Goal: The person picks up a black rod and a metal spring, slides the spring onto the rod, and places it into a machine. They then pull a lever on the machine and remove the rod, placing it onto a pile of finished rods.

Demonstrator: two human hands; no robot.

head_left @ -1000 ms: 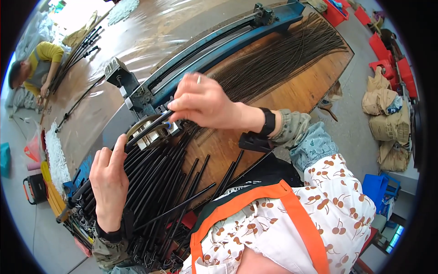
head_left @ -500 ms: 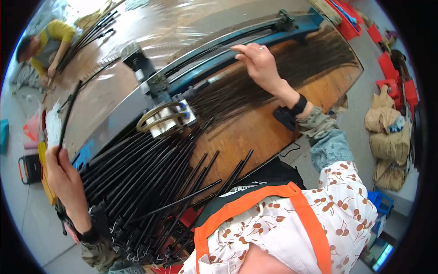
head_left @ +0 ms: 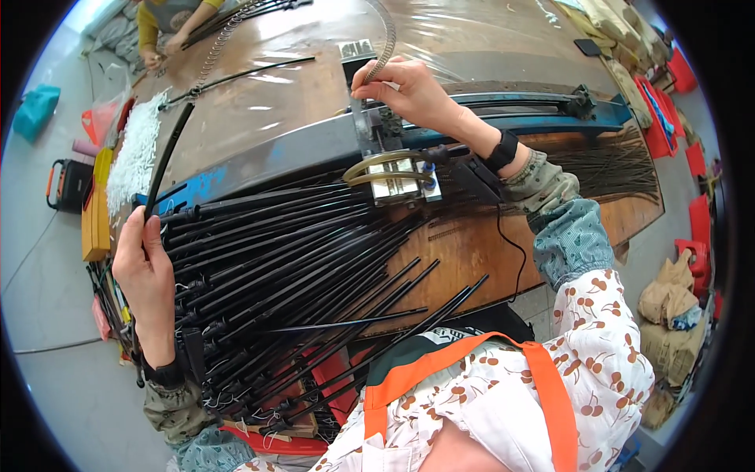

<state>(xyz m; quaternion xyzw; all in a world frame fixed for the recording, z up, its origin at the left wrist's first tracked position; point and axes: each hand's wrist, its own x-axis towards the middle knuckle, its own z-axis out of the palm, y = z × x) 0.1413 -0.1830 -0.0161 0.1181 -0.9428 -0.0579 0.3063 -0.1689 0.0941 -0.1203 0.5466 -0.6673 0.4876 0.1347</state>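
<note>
Hands, left: one, thumb and fingers closed round the lower part of a black rod, which stands tilted, upper end away from the wearer, above the counter's left part.

Hands, right: one, fingertips pinched on the end of a coil spring, raised beyond the metal block with its looped hose.

Spring: one arc rising out of view at the top; a coiled length at left descends near the rod's upper end. Probably the same piece; whether it enters the rod cannot be told.

Change: a second ago the rod lay across the block between both hands; now it is clear of it, at far left, and the right hand has coil instead of rod. Judged bearing on the work: rod and spring are handled as a pair, away from the block.

Surroundings: heaped black rods, left of block; bundled springs, right, on the wooden counter; white slender pieces, far left.
</note>
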